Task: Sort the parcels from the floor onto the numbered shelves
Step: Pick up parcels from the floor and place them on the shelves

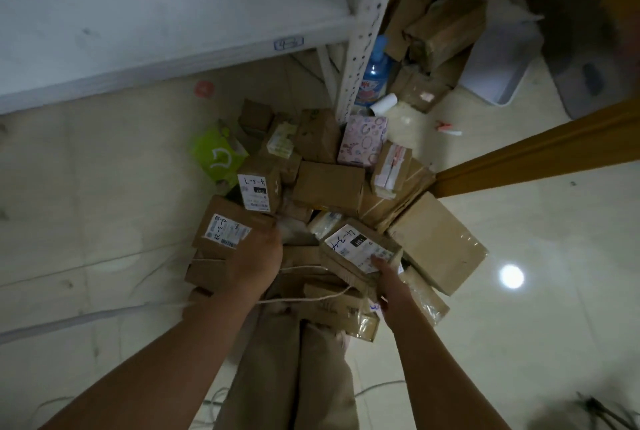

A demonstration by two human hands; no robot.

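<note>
The left hand (254,256) grips the left box (225,232); the right hand (386,273) pinches the right box (356,244) by its near edge. The shelf (156,7) lies upper left, nearer the left box.

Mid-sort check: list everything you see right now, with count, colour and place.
Loose parcels: many, brown, piled on floor.
4-3-28 parcel: one, brown, pile's left.
4-5-7 parcel: one, brown, pile's middle.
4-3 parcel: one, brown, pile's right, last digit unclear.
Green box: one, green, pile's far left.
Patterned box: one, pink, beside shelf post.
Shelf: one, white, tagged 4-3, above pile.
Bottle: one, blue, behind post.
Bin: one, white, far right.
Left hand: on 4-3-28 parcel, grip unclear.
Right hand: pinching 4-3 parcel.
</note>
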